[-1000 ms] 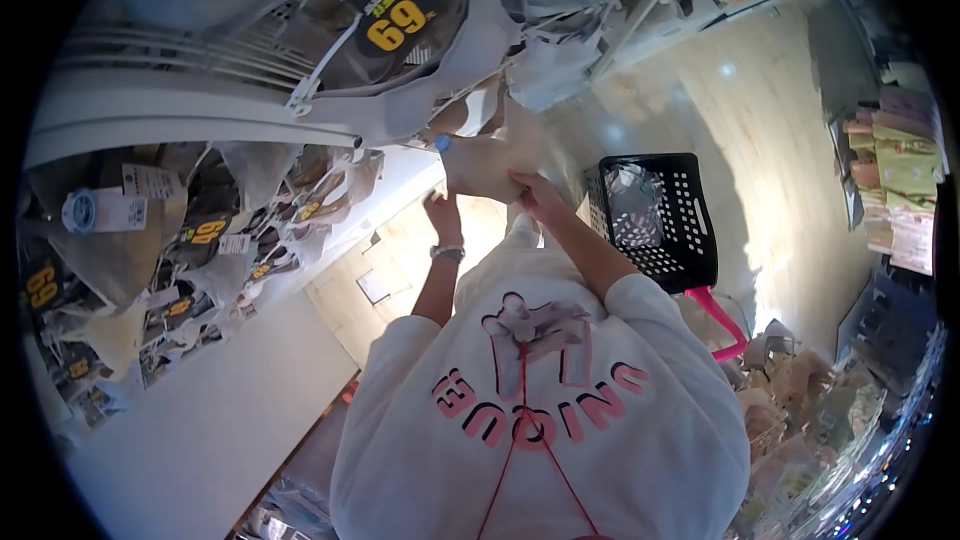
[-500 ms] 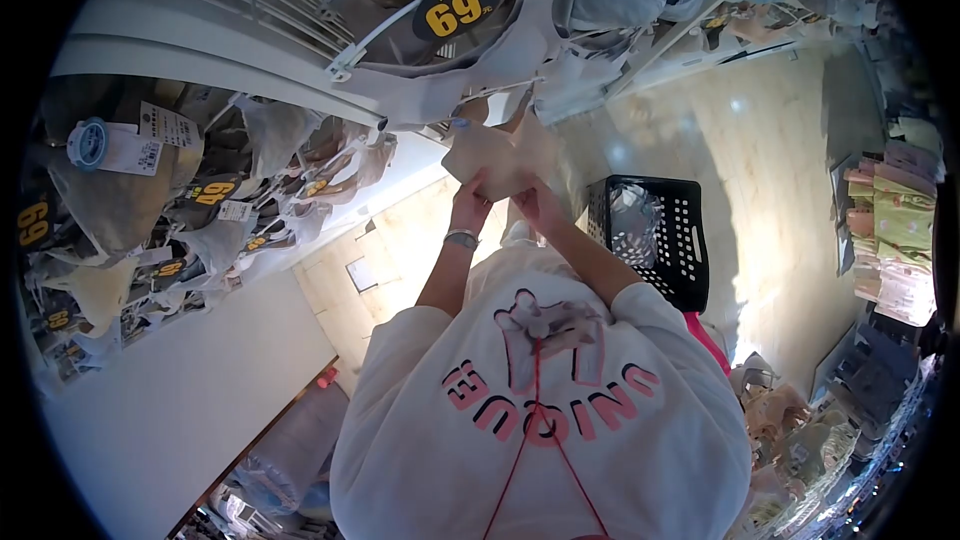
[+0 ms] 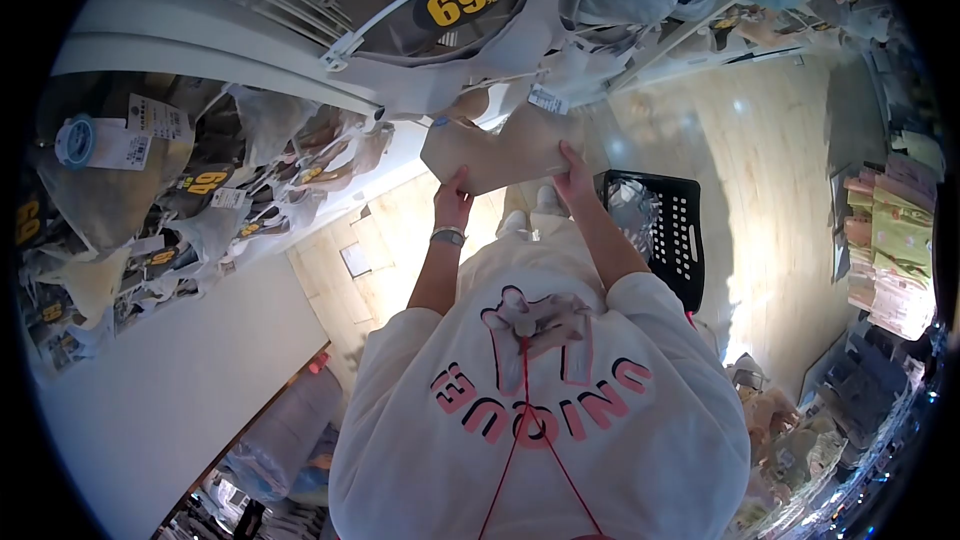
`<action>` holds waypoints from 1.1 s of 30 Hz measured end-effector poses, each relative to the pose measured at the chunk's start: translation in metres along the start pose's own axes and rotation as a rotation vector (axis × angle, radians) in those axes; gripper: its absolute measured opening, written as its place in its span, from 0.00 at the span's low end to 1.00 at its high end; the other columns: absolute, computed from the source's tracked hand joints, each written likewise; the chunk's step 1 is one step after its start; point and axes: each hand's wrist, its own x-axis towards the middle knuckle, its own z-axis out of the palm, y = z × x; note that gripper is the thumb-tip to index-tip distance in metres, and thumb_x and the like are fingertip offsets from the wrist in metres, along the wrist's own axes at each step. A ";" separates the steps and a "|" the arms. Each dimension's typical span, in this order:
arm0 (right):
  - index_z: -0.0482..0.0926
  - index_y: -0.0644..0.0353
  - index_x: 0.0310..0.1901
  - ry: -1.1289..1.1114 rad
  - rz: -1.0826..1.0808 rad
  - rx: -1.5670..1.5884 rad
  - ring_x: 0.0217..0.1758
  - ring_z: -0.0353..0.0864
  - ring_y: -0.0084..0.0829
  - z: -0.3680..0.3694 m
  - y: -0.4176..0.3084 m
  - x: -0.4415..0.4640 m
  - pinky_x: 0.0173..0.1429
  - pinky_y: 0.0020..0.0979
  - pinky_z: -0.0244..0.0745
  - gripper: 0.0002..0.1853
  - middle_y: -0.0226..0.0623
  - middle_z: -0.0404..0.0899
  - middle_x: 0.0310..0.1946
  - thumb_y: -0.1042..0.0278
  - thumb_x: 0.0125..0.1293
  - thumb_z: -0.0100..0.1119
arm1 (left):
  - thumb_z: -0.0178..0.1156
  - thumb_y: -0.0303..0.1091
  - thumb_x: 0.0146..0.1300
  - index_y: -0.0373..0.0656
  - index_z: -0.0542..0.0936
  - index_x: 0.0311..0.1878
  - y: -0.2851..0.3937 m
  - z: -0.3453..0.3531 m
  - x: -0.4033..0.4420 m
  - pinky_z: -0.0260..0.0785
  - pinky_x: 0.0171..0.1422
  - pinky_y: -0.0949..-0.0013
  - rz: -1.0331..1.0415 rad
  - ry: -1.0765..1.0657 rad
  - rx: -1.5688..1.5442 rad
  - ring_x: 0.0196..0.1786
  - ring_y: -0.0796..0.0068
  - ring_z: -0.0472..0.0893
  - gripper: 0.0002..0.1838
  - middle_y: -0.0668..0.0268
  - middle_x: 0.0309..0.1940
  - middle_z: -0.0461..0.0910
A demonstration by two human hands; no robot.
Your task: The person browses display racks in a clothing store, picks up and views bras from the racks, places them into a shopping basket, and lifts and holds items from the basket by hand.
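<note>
A beige bra (image 3: pixel 500 158) is stretched out flat in front of me, with a white tag (image 3: pixel 546 98) at its upper edge. My left hand (image 3: pixel 454 200) is closed on its lower left edge, and a watch is on that wrist. On the other side, my right hand (image 3: pixel 573 177) pinches the lower right edge, thumb on the near face. The fingers behind the fabric are hidden. Just beyond the bra, more bras (image 3: pixel 480 50) hang on a rack.
A black shopping basket (image 3: pixel 672 230) with a clear bag inside stands on the floor at right. Price signs (image 3: pixel 460 2) and hanging bras (image 3: pixel 110 180) fill the racks ahead and left. Folded clothes (image 3: pixel 888 240) are stacked at far right.
My hands have moved apart, spreading the bra wider. My right hand has shifted right and up along its edge. The white tag now shows.
</note>
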 end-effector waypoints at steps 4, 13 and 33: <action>0.70 0.62 0.54 0.003 -0.036 -0.001 0.52 0.76 0.32 -0.005 -0.005 0.000 0.58 0.33 0.72 0.19 0.37 0.76 0.48 0.72 0.61 0.59 | 0.65 0.25 0.55 0.41 0.74 0.48 -0.002 -0.018 0.020 0.69 0.51 0.71 -0.109 0.003 -0.188 0.48 0.72 0.74 0.17 0.66 0.44 0.74; 0.69 0.61 0.55 0.025 -0.009 0.053 0.54 0.75 0.34 -0.014 -0.008 0.000 0.60 0.35 0.70 0.20 0.37 0.76 0.49 0.72 0.61 0.59 | 0.61 0.24 0.59 0.42 0.75 0.34 -0.007 -0.035 0.018 0.64 0.30 0.80 -0.199 -0.021 -0.202 0.28 0.83 0.73 0.04 0.71 0.27 0.74; 0.71 0.61 0.53 0.208 -0.151 0.047 0.53 0.75 0.31 -0.025 -0.028 -0.001 0.57 0.33 0.72 0.14 0.37 0.76 0.49 0.68 0.68 0.50 | 0.54 0.23 0.62 0.45 0.71 0.29 -0.003 -0.055 0.010 0.69 0.55 0.66 0.045 -0.188 0.021 0.44 0.71 0.77 0.07 0.63 0.36 0.77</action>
